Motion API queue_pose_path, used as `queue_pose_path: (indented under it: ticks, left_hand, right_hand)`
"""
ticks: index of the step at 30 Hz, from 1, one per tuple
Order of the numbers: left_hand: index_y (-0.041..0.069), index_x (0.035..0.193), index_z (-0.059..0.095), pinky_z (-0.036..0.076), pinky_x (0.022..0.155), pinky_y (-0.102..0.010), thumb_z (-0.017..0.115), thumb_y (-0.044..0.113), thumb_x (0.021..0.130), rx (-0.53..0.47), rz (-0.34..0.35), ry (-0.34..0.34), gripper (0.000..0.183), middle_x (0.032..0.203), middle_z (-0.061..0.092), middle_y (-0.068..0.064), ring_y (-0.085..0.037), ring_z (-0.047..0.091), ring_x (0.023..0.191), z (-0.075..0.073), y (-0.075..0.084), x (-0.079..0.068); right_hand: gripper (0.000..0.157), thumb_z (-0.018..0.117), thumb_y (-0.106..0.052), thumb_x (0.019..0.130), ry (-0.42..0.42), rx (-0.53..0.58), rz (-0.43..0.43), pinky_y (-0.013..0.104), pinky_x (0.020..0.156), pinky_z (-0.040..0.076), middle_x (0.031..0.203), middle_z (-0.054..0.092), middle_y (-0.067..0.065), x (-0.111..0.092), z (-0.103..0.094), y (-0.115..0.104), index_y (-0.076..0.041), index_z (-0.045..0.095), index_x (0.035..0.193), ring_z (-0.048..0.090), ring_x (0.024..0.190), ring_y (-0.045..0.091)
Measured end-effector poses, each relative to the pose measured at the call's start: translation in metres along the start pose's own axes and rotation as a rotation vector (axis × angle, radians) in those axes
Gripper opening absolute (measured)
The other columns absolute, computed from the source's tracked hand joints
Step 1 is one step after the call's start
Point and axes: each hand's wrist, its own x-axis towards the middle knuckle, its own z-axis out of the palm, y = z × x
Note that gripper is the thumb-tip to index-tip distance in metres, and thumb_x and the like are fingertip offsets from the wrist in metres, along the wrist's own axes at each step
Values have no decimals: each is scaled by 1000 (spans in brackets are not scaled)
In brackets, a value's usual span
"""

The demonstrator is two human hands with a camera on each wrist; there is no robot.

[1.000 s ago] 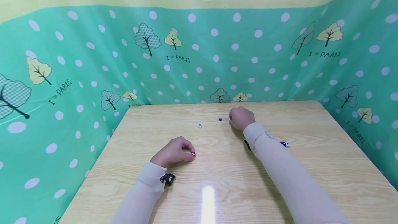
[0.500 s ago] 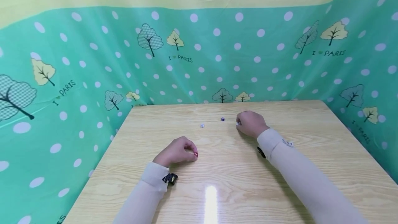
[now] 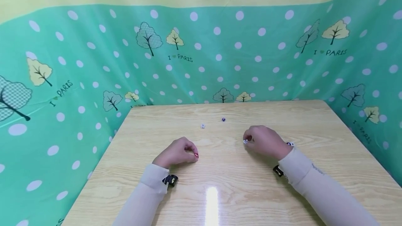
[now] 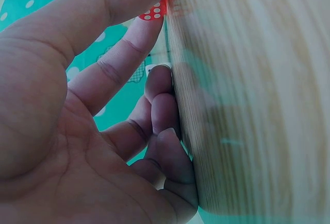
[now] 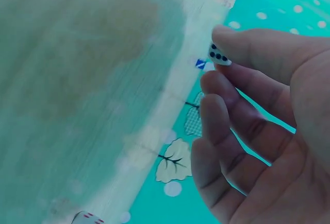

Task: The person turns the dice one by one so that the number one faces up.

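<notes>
My left hand (image 3: 177, 152) pinches a red die (image 4: 153, 12) with white dots between thumb and index finger, at the tabletop left of centre. In the left wrist view its other fingers are curled near the wood. Right of centre, my right hand (image 3: 267, 141) holds a white die (image 5: 219, 55) with dark dots between thumb and fingertip. Whether that die touches the table is hard to tell. Farther back lie a white die (image 3: 202, 126) and a dark blue die (image 3: 223, 119). A white die (image 3: 292, 144) sits beside a dark blue one (image 3: 288, 143), partly hidden behind my right hand.
The light wooden table (image 3: 226, 177) carries a bright light reflection near its front. A green dotted curtain (image 3: 188, 51) with printed trees stands around its back and sides. Black wrist straps (image 3: 170, 180) sit at both cuffs.
My right hand has come back from the far part of the table, toward the front and slightly right, with the white die in its fingers. My left hand stays put with the red die.
</notes>
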Motion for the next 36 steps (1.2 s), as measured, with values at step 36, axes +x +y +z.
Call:
queue_pose_path:
  ticks: [36]
  left_hand:
    - [25,81,75,41,84,-37,89,21,81,9,-52,12,14,97,65,4,-19,52,93,-2,-2,4]
  right_hand:
    - [14,84,-15,86,-126,69,-71,28,72,52,90,68,-12,-31,6,-2,-21,77,96,60,79,5]
